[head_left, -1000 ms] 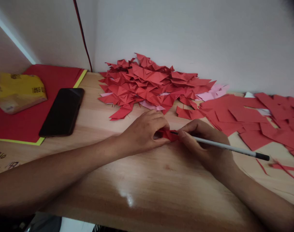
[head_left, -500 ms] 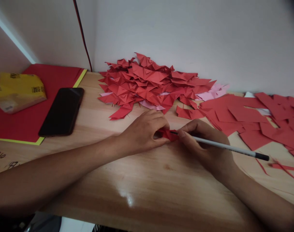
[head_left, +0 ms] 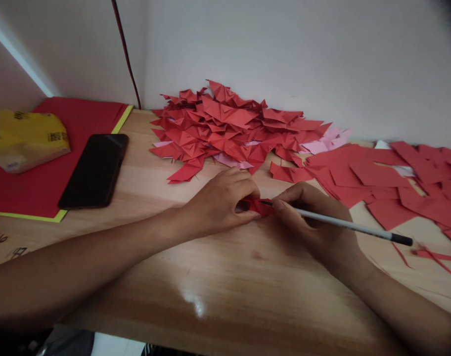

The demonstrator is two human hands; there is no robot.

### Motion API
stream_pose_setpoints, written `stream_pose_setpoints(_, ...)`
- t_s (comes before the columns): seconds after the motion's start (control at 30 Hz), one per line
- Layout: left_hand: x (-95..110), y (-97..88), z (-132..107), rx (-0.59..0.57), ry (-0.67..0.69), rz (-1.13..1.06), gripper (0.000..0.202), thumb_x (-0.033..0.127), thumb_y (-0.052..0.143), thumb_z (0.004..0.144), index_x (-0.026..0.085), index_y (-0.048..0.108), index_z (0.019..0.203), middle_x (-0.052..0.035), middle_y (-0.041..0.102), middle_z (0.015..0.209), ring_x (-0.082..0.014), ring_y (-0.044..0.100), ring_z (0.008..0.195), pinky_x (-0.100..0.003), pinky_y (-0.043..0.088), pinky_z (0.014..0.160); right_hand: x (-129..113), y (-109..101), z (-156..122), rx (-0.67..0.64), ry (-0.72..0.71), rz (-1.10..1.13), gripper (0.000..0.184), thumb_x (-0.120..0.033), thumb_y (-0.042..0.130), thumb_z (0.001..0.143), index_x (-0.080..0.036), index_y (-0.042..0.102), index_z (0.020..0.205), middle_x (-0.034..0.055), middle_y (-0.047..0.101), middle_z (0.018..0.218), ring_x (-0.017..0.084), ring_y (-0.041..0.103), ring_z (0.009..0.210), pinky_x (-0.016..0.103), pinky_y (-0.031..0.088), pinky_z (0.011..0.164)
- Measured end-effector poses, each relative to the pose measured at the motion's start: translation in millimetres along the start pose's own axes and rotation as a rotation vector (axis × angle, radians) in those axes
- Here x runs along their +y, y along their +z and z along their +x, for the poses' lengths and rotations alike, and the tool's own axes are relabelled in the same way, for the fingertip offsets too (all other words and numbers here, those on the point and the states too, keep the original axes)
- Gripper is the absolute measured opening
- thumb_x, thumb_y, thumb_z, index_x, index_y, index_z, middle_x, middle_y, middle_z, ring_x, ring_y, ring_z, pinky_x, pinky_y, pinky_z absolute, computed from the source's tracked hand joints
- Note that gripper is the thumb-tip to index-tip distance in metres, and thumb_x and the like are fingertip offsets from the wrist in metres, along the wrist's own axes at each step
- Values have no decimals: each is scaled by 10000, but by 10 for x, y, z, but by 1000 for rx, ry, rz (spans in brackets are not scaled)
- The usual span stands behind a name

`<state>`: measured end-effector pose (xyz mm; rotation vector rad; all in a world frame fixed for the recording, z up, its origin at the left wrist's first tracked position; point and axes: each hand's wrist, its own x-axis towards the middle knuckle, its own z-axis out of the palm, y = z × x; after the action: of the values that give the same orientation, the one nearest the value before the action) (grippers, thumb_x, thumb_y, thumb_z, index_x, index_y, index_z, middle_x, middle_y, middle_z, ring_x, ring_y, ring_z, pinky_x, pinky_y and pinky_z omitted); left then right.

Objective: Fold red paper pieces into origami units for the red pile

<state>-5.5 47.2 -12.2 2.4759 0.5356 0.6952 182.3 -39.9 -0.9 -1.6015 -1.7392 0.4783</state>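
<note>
From my end I am seeing the work sitting partway along: a pile of folded red pieces (head_left: 225, 121) is lying at the far middle of the worktop (head_left: 136, 277), so many seem finished, while flat red pieces (head_left: 381, 173) are spreading across the right side, apparently not yet folded. One small red paper piece (head_left: 261, 207) is resting in the near middle, between the two hands, with its folds looking largely formed; I am not managing to make out any mark on it. The left hand (head_left: 223, 200) is curling its fingers and thumb around the piece's left end, pinching it. The right hand (head_left: 324, 235) is pinching a grey pen (head_left: 355, 228) close to its dark tip, which is meeting the piece. Compared with half a second ago, both hands and the pen are holding practically the same place; only the phone (head_left: 94, 170) at left is appearing very slightly shifted, probably from camera drift.
</note>
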Motion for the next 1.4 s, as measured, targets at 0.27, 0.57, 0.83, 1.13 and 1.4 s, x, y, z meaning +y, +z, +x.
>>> stream_pose_setpoints(0.27, 9, -4, 2, 0, 5, 1, 144, 285, 662, 845, 161, 591, 830, -37, 636, 863, -176, 554, 855, -328, 447, 789, 7, 0, -5, -10, 5, 12, 155, -287, 606, 875, -228, 591, 732, -20, 590, 593, 97, 473, 473, 219, 359, 429)
stream_pose_setpoints(0.57, -4, -2, 1, -8, 5, 4, 175, 320, 664, 847, 163, 588, 840, -30, 631, 852, -170, 554, 838, -325, 437, 787, 19, -28, -22, 54, 44, -6, 139, -278, 620, 862, -227, 592, 736, -17, 602, 607, 105, 494, 487, 223, 367, 432)
stream_pose_setpoints(0.83, 16, -14, 9, -37, -20, 10, 171, 336, 641, 862, 177, 580, 851, -31, 642, 882, -175, 559, 868, -329, 432, 814, 17, -41, -31, 51, 43, -18, 144, -268, 610, 868, -227, 582, 733, -16, 593, 605, 104, 483, 483, 224, 372, 432)
stream_pose_setpoints(1.13, 1, -13, 5, -39, -10, 11, 150, 323, 635, 866, 176, 610, 878, -41, 652, 908, -180, 567, 895, -330, 434, 828, 9, -33, -25, 14, 63, -24, 156, -279, 608, 867, -233, 577, 721, -18, 602, 606, 111, 499, 491, 234, 372, 441)
stream_pose_setpoints(1.4, -2, -5, 0, -9, 3, 2, 173, 335, 648, 865, 166, 638, 899, -42, 647, 890, -177, 566, 867, -329, 438, 807, 19, -32, -34, 52, 59, -13, 150, -277, 613, 867, -233, 572, 730, -17, 595, 608, 110, 494, 486, 232, 369, 432)
